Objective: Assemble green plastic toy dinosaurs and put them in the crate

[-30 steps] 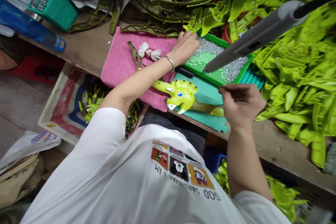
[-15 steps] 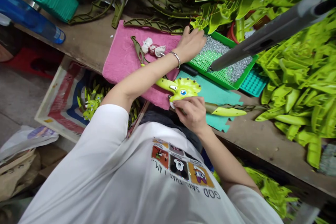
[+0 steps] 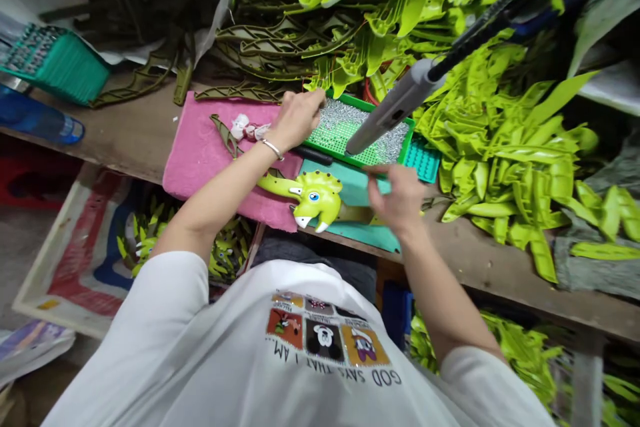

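The yellow-green triceratops toy [image 3: 320, 197], with a blue eye and white horns, lies at the seam of a pink towel [image 3: 187, 153] and a teal foam mat [image 3: 345, 177]. My left hand [image 3: 299, 119] is at the left end of a green perforated tray [image 3: 333, 143] of small silver screws, its fingers bunched and their tips hidden. To the right of the toy's head, my blurred right hand [image 3: 400, 197] hangs over the mat, forefinger stretched out and thumb apart. Beside the tray's lower end rises a grey electric screwdriver [image 3: 390, 113], its tip down at the tray.
Yellow-green plastic parts [image 3: 500, 153] are heaped on the right, with dark olive parts [image 3: 295, 37] behind. A teal container [image 3: 65, 67] and blue bottle [image 3: 43, 120] stand at left. Below the bench edge, a crate [image 3: 90, 257] holds similar toys. A black handle [image 3: 315, 155] lies by the tray.
My right hand has let go of the toy's head and moved right and up towards the screwdriver. My left hand stays by the tray's end. The camera view has shifted.
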A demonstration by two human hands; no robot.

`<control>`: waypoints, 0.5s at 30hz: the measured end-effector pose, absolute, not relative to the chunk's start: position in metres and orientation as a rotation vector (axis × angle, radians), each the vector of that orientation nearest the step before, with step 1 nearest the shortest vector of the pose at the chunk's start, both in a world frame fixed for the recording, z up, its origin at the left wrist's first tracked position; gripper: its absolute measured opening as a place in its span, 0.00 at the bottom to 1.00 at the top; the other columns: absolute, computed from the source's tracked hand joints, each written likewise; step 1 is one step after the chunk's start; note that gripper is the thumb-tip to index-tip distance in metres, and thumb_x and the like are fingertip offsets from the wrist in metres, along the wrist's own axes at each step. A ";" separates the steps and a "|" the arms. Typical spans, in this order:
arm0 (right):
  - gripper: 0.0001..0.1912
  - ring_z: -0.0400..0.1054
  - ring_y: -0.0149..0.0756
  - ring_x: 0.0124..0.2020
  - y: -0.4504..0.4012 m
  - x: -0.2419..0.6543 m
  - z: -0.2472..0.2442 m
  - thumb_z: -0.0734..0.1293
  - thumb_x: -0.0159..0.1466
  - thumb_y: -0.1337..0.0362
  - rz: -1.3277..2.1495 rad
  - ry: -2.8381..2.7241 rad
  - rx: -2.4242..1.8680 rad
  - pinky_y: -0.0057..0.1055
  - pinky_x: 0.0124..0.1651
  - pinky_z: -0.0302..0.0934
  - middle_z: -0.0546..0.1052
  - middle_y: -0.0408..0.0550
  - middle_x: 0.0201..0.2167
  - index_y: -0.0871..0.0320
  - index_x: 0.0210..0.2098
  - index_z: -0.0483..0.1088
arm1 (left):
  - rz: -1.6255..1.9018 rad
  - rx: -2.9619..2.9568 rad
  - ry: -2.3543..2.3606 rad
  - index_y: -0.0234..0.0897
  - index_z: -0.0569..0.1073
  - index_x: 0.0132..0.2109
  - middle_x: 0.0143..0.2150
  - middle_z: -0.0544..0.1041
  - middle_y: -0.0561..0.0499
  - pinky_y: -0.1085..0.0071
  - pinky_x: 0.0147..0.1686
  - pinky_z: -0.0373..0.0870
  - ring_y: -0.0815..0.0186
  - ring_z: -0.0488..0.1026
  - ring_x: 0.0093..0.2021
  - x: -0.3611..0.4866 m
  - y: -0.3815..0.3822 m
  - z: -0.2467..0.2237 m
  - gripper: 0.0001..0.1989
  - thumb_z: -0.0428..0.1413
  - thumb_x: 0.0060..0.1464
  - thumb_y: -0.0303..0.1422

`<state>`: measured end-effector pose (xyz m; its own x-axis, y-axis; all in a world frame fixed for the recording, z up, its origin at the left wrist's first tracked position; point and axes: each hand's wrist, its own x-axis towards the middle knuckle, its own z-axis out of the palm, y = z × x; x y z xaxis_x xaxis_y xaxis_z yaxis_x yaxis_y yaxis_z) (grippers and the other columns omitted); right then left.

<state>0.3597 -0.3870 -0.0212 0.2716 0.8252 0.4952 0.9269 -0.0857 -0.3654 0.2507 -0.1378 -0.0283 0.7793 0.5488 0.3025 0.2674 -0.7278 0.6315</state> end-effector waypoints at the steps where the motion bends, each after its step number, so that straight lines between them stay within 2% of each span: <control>1: 0.07 0.76 0.43 0.36 -0.381 0.378 -0.022 0.64 0.62 0.69 -0.155 -1.484 -2.083 0.40 0.42 0.63 0.82 0.49 0.36 0.55 0.40 0.70 | 0.697 2.323 0.580 0.37 0.75 0.43 0.36 0.78 0.49 0.58 0.53 0.68 0.58 0.77 0.43 0.242 -0.138 -0.025 0.09 0.57 0.54 0.24; 4: 0.13 0.76 0.45 0.37 -0.359 0.417 -0.029 0.63 0.58 0.69 0.064 -1.426 -2.299 0.40 0.44 0.65 0.81 0.51 0.34 0.57 0.43 0.68 | 0.830 2.071 0.564 0.38 0.76 0.41 0.36 0.79 0.52 0.66 0.43 0.74 0.63 0.77 0.38 0.209 -0.146 -0.015 0.08 0.63 0.52 0.28; 6: 0.16 0.75 0.46 0.38 -0.347 0.427 -0.035 0.63 0.57 0.70 0.097 -1.452 -2.373 0.41 0.45 0.64 0.81 0.51 0.33 0.58 0.45 0.68 | 0.907 1.941 0.626 0.38 0.76 0.40 0.35 0.79 0.52 0.69 0.40 0.75 0.66 0.77 0.36 0.182 -0.158 -0.010 0.09 0.66 0.52 0.32; 10: 0.16 0.72 0.46 0.34 -0.336 0.425 -0.042 0.64 0.56 0.68 0.023 -1.444 -2.493 0.41 0.44 0.62 0.78 0.51 0.30 0.59 0.46 0.67 | 1.073 1.842 0.848 0.38 0.78 0.41 0.37 0.81 0.53 0.72 0.39 0.76 0.68 0.78 0.35 0.126 -0.188 -0.010 0.08 0.64 0.56 0.37; 15: 0.13 0.65 0.43 0.27 -0.330 0.420 -0.028 0.66 0.56 0.66 0.123 -1.377 -2.647 0.38 0.37 0.57 0.70 0.49 0.24 0.58 0.42 0.68 | 1.171 1.784 1.057 0.37 0.78 0.44 0.39 0.82 0.51 0.73 0.42 0.77 0.68 0.80 0.39 0.081 -0.212 -0.028 0.10 0.61 0.58 0.37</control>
<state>0.4197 -0.3299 -0.0284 0.5740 0.8189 -0.0012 0.8061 -0.5652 -0.1755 0.0805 -0.2117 -0.0279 0.2433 0.9123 0.3295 0.2350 -0.3851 0.8925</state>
